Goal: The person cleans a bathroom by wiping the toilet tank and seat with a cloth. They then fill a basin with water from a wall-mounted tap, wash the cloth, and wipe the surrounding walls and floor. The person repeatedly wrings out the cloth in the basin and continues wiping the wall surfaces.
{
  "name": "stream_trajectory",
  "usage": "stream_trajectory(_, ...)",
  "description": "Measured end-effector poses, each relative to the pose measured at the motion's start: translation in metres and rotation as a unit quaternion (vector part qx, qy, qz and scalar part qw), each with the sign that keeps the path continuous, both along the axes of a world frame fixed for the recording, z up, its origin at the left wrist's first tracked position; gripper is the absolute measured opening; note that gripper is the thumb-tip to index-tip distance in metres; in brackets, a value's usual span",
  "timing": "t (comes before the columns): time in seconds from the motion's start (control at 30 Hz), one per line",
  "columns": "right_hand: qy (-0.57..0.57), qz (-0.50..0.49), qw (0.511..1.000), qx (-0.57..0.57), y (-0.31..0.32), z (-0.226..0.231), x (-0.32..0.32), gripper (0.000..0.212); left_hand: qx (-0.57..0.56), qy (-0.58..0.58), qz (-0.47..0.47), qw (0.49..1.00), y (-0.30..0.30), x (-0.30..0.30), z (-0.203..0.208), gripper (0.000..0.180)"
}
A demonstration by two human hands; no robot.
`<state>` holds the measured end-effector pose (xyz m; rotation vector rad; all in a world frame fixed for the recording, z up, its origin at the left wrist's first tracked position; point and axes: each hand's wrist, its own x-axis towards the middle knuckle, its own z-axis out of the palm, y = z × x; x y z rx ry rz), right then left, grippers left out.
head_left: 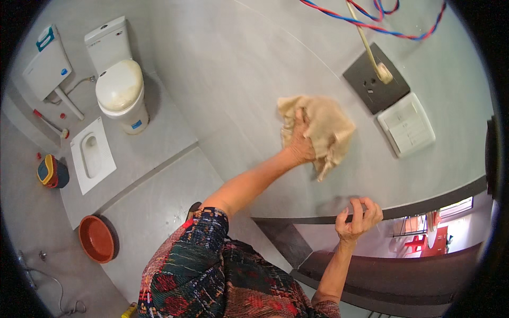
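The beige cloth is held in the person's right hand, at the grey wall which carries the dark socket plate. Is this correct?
Not quite: the hand is wrong. In the head view, the left hand holds the beige cloth, not the right hand. The cloth is indeed at the grey wall which carries the dark socket plate.

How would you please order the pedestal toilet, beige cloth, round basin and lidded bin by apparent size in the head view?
Largest to smallest, as they look:
1. Pedestal toilet
2. Beige cloth
3. Round basin
4. Lidded bin
The cloth appears nearer the camera, so real sizes may rank differently.
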<state>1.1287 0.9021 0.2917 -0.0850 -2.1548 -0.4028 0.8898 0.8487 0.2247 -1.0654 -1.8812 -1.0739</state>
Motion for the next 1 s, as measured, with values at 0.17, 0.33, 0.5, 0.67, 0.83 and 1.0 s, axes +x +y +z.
stream_trajectory(0.17,-0.002,-0.041,0.999,0.024,-0.009,0.005,-0.041,0.019,0.016,-0.054,0.078,0.995,-0.038,-0.104,0.002,0.069)
stream_trajectory(0.33,0.064,-0.095,0.992,0.056,-0.001,-0.005,-0.053,0.013,0.019,-0.313,0.105,0.944,-0.061,-0.153,-0.028,0.043)
stream_trajectory(0.5,0.080,-0.107,0.987,0.088,0.004,-0.017,-0.061,0.009,0.284,-0.493,0.149,0.809,-0.036,-0.150,-0.127,0.043)
stream_trajectory(0.67,0.065,-0.094,0.989,0.090,0.008,-0.016,-0.055,0.009,0.364,-0.556,0.102,0.740,0.008,-0.062,-0.156,0.046)
stream_trajectory(0.83,0.013,-0.010,0.999,0.050,0.004,-0.009,-0.045,0.014,0.658,-0.432,-0.463,0.407,0.051,0.030,-0.146,0.049)
stream_trajectory(1.0,0.008,0.082,0.997,0.001,0.008,-0.001,-0.013,0.019,0.399,-0.505,-0.652,0.401,0.077,0.114,-0.118,0.064)
